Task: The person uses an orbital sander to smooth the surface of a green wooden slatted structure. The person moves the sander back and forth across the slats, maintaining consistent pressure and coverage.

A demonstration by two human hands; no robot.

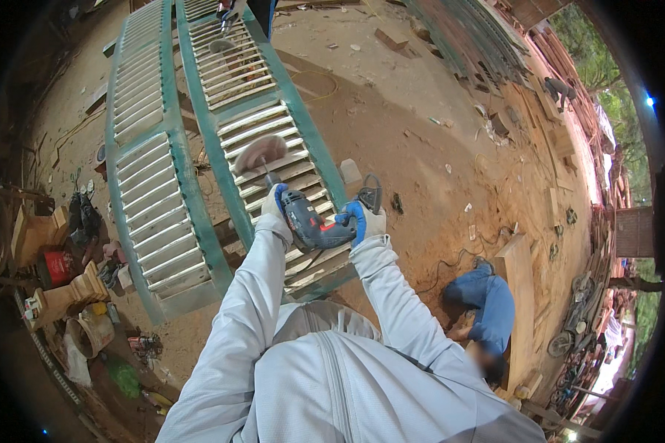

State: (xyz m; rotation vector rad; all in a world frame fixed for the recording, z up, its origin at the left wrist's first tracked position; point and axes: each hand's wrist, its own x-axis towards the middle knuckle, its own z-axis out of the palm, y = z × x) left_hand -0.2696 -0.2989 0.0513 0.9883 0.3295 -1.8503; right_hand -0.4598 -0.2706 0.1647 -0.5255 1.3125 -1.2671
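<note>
My left hand (275, 204), in a blue and white work glove, is closed round the front of a dark grey power drill (303, 218). The drill's rear handle is in my right hand (367, 221), gloved the same way, with fingers wrapped round it. A round brown sanding disc (261, 153) on the drill's chuck lies over the slats of a louvred shutter (238, 201) with a green frame. Whether the disc touches the slats, I cannot tell. A second louvred shutter (171, 166) lies alongside, to the left. A dark cable loop (371, 193) shows beside my right hand.
At the far end, another disc tool (222, 46) is over the same shutter. A person in blue (488, 306) is low down at right, beside a thick timber beam (519, 280). Cables cross the dirt floor. Carved wood (70, 295) and a bucket (92, 332) stand at left.
</note>
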